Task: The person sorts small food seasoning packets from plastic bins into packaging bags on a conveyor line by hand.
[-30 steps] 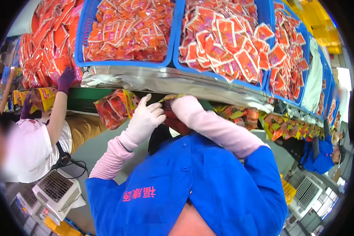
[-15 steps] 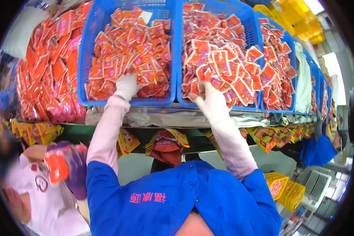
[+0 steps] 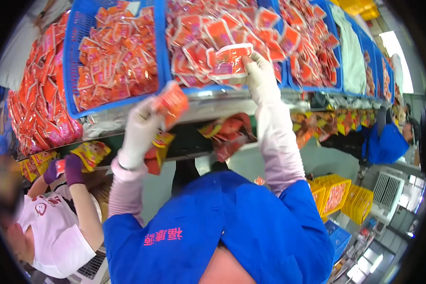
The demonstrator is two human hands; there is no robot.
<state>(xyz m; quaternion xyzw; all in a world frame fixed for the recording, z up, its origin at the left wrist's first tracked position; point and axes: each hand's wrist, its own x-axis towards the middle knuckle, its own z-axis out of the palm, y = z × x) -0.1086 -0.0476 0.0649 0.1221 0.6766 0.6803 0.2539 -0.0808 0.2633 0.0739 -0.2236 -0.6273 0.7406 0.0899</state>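
My left hand [image 3: 144, 124], in a white glove, grips a small red-orange sachet [image 3: 173, 105] by its edge, above the near rim of the left blue basket [image 3: 123, 100]. Motion blurs that sachet slightly. My right hand [image 3: 260, 78], also gloved, pinches a flat red and purple sachet [image 3: 231, 61] at its right end, over the middle blue basket [image 3: 162, 42]. Heaps of similar sachets [image 3: 118, 61] fill both baskets. Below my hands, open yellow and red pouches [image 3: 229, 132] hang along a dark green belt [image 3: 187, 147].
A large pile of red packets [image 3: 42, 99] lies at the left. More blue baskets [image 3: 312, 88] run off to the right. At lower left a co-worker in purple gloves [image 3: 73, 169] handles a yellow pouch [image 3: 91, 155]. Yellow crates [image 3: 357, 203] stand at lower right.
Both hands have come up out of the baskets, each now with a sachet. The left hand has moved back toward me. The co-worker's hands have shifted to the pouches.
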